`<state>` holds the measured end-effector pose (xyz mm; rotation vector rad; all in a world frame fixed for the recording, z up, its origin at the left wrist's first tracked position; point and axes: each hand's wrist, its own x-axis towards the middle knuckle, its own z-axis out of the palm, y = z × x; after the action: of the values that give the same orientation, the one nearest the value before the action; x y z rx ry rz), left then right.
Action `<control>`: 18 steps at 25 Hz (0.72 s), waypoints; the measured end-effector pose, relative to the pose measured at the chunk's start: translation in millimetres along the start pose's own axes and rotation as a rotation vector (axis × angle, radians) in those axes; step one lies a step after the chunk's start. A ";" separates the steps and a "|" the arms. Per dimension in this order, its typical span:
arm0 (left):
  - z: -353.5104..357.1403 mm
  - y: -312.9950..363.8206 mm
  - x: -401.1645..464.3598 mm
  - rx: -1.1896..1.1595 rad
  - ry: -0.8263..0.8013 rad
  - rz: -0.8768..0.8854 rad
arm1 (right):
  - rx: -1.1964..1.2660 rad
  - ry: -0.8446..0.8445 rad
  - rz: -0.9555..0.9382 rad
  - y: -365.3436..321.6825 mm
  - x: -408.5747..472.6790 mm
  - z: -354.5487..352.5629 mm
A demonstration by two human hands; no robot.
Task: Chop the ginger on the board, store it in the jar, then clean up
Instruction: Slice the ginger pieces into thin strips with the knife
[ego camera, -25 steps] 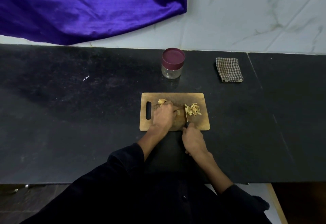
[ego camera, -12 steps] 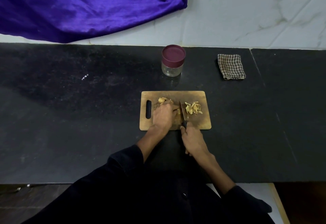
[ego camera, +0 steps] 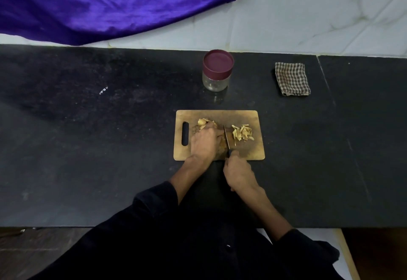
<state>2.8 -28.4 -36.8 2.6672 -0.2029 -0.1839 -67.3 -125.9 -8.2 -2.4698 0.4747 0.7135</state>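
On the counter [ego camera: 110, 147], the left hand [ego camera: 206, 143] presses ginger [ego camera: 203, 123] on the board [ego camera: 257, 147]. The right hand [ego camera: 239, 175] grips a knife [ego camera: 226, 139] beside cut strips [ego camera: 242, 134]. A lidded jar [ego camera: 217, 70] and checked cloth [ego camera: 291, 79] lie near the back edge.

The left hand [ego camera: 206, 142] covers most of the uncut ginger [ego camera: 203, 123] on the board [ego camera: 256, 149]; only its far end shows. The right hand [ego camera: 239, 172] hides nearly all the knife [ego camera: 226, 137] handle. The purple cloth [ego camera: 105, 4] is cut off at the top and left edges.
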 end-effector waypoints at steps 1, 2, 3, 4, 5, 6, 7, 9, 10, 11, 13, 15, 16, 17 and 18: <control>0.7 0.0 0.2 0.013 0.000 0.004 | 0.000 -0.011 0.009 -0.9 0.5 -0.3; 1.6 0.1 0.0 0.020 -0.003 0.008 | 0.003 -0.019 0.015 -0.7 0.7 -0.4; 2.5 0.1 0.1 0.022 -0.009 0.008 | 0.007 -0.025 0.022 0.7 0.6 -0.4; 3.7 -0.2 0.3 0.028 -0.010 0.001 | 0.009 -0.032 0.028 3.0 -0.2 0.7; 4.6 -0.8 0.5 0.036 -0.008 -0.012 | 0.009 -0.034 0.033 5.2 -2.4 2.1; 5.2 -1.5 1.3 0.039 -0.004 -0.026 | 0.007 -0.030 0.034 6.8 -4.5 3.3; 5.7 -1.7 1.9 0.036 -0.001 -0.034 | 0.003 -0.017 0.027 8.3 -5.9 4.6; 5.3 -0.9 2.3 0.033 -0.002 -0.035 | 0.025 0.027 0.014 12.6 -7.4 6.3; 4.6 -0.6 2.5 0.038 0.000 -0.032 | 0.049 0.047 0.016 14.0 -7.1 5.7; 3.5 -0.6 2.2 0.039 0.004 -0.030 | 0.075 0.056 0.021 14.3 -6.7 3.8; 1.8 -1.7 1.3 0.017 0.008 -0.018 | 0.114 0.047 0.016 15.8 -6.7 -0.4; 0.4 -2.9 0.6 -0.017 0.006 0.013 | 0.144 0.046 -0.011 16.3 -8.9 -5.5; -1.6 -2.7 -0.1 -0.024 0.005 0.024 | 0.154 0.044 -0.025 15.5 -10.0 -7.4; -4.0 -2.5 -0.5 -0.035 0.005 0.034 | 0.155 0.040 -0.036 14.3 -10.9 -8.9; -5.6 -2.5 -0.2 -0.052 0.006 0.043 | 0.149 0.035 -0.045 13.2 -10.9 -9.5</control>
<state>3.8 -23.7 -32.9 2.6093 -0.2498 -0.1656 -78.4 -139.9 -0.1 -2.3489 0.4660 0.5954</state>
